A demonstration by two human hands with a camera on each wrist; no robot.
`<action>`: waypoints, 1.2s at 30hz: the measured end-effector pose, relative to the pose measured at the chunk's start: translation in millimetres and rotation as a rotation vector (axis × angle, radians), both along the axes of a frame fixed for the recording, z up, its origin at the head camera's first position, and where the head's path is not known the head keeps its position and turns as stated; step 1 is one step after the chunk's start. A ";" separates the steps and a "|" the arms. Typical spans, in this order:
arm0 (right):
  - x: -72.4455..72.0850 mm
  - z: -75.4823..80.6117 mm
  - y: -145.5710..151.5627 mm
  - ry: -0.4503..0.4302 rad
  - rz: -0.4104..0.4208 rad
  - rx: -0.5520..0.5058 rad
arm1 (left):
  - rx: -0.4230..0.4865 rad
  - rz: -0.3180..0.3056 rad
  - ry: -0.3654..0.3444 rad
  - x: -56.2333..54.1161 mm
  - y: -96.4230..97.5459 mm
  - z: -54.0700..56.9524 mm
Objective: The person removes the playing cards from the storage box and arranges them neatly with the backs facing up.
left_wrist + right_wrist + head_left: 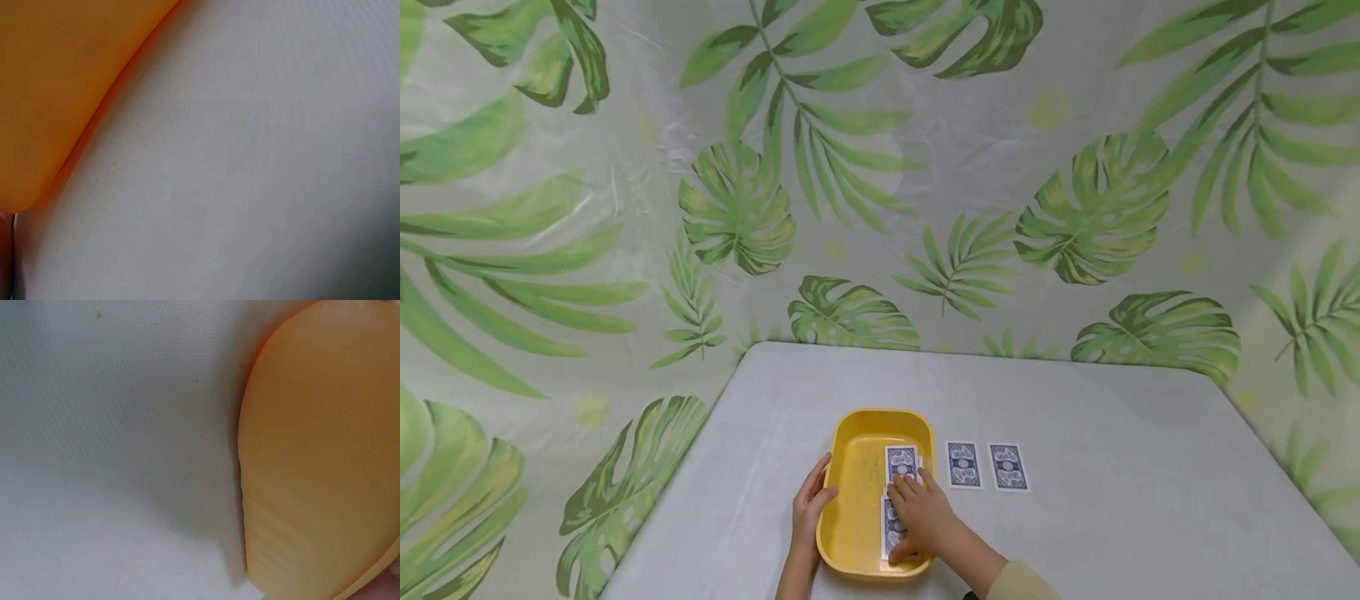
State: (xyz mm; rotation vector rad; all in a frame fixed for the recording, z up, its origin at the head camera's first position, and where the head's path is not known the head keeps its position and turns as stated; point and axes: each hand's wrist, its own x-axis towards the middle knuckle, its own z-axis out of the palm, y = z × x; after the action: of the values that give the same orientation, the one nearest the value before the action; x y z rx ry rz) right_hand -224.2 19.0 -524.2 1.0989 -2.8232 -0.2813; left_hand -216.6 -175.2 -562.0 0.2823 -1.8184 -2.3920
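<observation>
A yellow plastic tray with raised walls sits on the table. My left hand grips its left wall, thumb over the rim and fingers along the outside. Inside, on the tray's right side, lie two groups of blue-backed playing cards, one farther off and one nearer me. Over the nearer playing card is my right hand, fingers at its far end and thumb at its near end, holding it lengthwise. Both wrist views show mostly the outer wall of the tray and white cloth.
Right of the tray, two more cards lie face down side by side, a nearer one and an outer one. A white cloth covers the table. Behind it hangs a leaf-patterned curtain.
</observation>
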 end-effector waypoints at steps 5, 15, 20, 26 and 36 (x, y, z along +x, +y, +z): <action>2.1 7.5 -5.6 0.037 -0.021 0.078 | -0.008 0.005 -0.001 -3.0 -0.9 1.1; 1.9 7.7 -9.7 -0.010 -0.061 0.062 | 0.035 -0.001 -0.006 -5.1 -0.5 1.9; 1.6 6.4 -10.1 0.026 -0.058 0.078 | 0.042 0.000 0.000 -4.0 -0.2 1.7; -0.9 -4.1 -9.3 0.087 -0.030 0.052 | 0.034 0.002 0.001 -3.2 0.4 1.3; 5.4 2.9 -11.1 0.096 -0.061 0.137 | 0.010 0.009 -0.015 -0.5 1.4 0.6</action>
State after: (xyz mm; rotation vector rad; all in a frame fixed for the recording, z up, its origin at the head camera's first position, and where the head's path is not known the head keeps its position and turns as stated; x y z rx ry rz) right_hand -218.8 7.9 -521.4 0.9958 -2.7901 -0.5256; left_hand -217.0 -173.8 -561.4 0.3097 -1.8085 -2.4004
